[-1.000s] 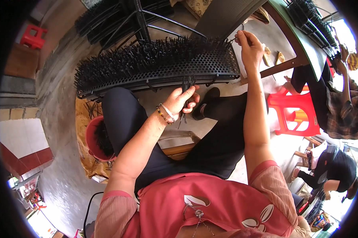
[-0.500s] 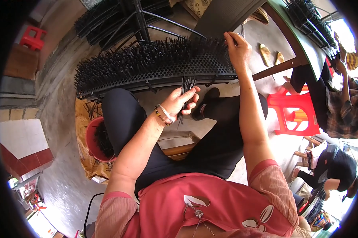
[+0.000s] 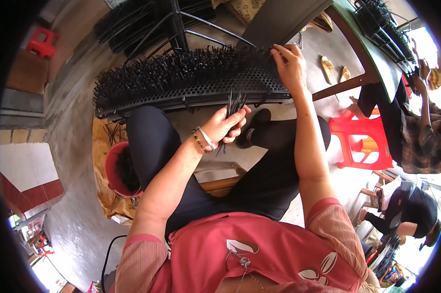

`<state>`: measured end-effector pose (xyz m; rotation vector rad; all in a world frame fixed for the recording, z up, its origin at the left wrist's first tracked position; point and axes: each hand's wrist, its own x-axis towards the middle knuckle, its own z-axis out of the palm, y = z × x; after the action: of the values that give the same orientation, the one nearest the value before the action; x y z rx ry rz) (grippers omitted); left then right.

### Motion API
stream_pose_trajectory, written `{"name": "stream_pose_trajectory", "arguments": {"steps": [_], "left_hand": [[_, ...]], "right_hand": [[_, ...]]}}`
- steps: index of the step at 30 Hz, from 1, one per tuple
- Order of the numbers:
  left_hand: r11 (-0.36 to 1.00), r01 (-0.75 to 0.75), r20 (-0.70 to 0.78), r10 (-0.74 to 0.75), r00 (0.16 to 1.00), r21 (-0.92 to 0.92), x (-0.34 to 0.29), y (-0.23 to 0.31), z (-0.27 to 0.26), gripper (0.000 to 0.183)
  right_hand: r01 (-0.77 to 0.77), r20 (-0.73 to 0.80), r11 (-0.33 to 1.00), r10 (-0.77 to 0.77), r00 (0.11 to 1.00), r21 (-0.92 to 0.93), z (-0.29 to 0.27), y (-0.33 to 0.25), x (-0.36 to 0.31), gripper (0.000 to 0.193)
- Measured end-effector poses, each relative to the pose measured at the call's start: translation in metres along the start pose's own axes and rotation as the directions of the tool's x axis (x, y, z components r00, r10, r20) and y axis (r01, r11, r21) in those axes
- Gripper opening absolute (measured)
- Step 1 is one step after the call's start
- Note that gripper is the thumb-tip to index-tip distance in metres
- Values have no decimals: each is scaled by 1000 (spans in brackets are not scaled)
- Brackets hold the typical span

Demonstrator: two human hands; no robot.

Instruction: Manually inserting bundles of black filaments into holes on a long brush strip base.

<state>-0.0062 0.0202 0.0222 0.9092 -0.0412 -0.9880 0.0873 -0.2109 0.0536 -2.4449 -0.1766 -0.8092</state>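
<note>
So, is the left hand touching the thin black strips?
Touching. The head view shows the left hand gripping the strips, with ends sticking out above and below it.

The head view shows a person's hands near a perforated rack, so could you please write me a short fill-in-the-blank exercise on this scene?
1. The left hand grips a bunch of thin strips coloured ____.
2. The right hand is by the perforated rack, near its ____ end in the picture.
3. Bracelets circle the person's ____ wrist.
4. The plastic stool on the picture's right is coloured ____.

Missing words: black; right; left; red.
</note>
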Motion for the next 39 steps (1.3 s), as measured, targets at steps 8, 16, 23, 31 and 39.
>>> {"name": "stream_pose_trajectory", "arguments": {"steps": [8,16,23,31,39], "left_hand": [[984,-150,-4,151,989,97,-8,11,10,28],[986,-99,28,96,995,133,-4,1,5,30],[999,-28,-61,29,998,16,10,-3,-3,28],[992,28,-141,-45,989,-121,14,-5,-8,46],[1000,12,-48,-11,999,26,6,-1,-2,43]], "right_hand": [[-604,748,643,72,659,471,-12,-56,-34,31],[-639,706,510,85,703,576,-18,-56,-25,24],[-468,295,548,376,878,693,-35,-8,2,24],[-290,-34,885,324,945,363,-10,12,7,23],[-268,-110,930,303,947,251,-7,11,7,19]]}}
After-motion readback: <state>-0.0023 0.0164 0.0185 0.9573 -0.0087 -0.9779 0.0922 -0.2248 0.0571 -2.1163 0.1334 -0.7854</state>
